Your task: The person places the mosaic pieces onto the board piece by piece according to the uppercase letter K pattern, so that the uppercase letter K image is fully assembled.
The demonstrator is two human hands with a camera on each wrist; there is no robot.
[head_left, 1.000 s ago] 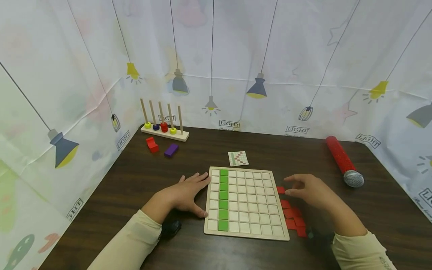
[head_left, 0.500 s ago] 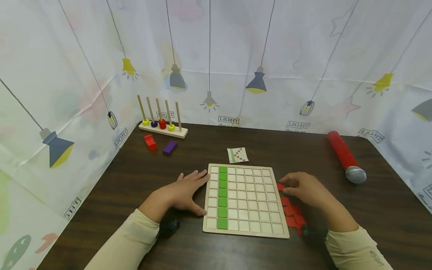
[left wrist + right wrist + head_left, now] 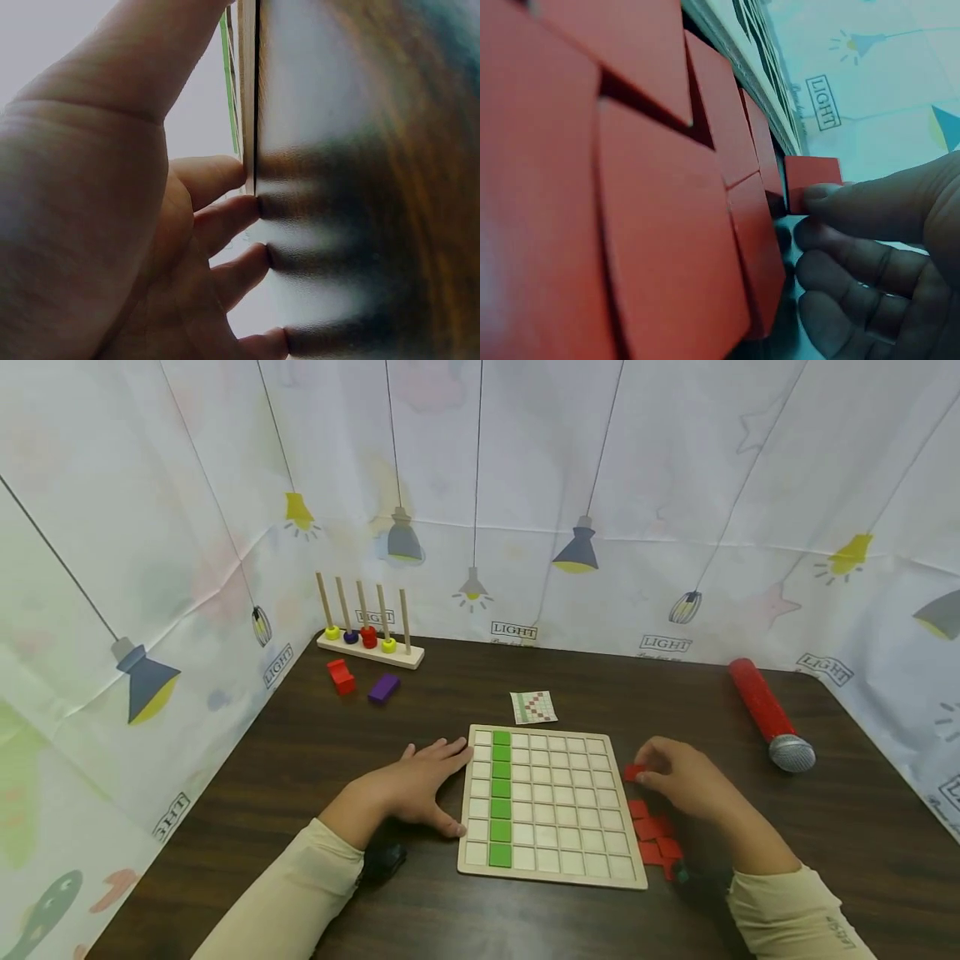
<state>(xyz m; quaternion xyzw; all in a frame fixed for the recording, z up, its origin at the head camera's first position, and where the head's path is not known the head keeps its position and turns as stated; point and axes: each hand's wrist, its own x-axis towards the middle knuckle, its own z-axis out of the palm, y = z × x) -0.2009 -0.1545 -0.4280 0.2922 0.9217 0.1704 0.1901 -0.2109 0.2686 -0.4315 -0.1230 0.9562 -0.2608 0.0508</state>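
"What lies round the board [image 3: 545, 816]?"

"Beyond its far left corner, a peg rack [image 3: 371, 649] with coloured rings; nearer the board, a red block [image 3: 341, 678], then a purple block [image 3: 384, 688]. Left of its near corner, a black thing [image 3: 386, 863], too dark to make out. Green tiles [image 3: 500, 789] fill its second column from the left. A card [image 3: 534, 707] lies just past its far edge."

"Anything in the way?"

"Loose red tiles [image 3: 651, 829] crowd the desk [image 3: 585, 675] along the board's right edge, some overlapping. A microphone [image 3: 768, 714] lies well off to its right."

"And the hands?"

"The left hand [image 3: 415, 789] spreads loosely at the board's left edge, thumb and forefinger touching it, nothing gripped. The right hand [image 3: 681, 777], off the board's right edge, pinches one red tile [image 3: 814, 174] between thumb and finger, its other fingers curled."

"Is that tile clear of the desk?"

"I can't tell. It's just right of the board's far half."
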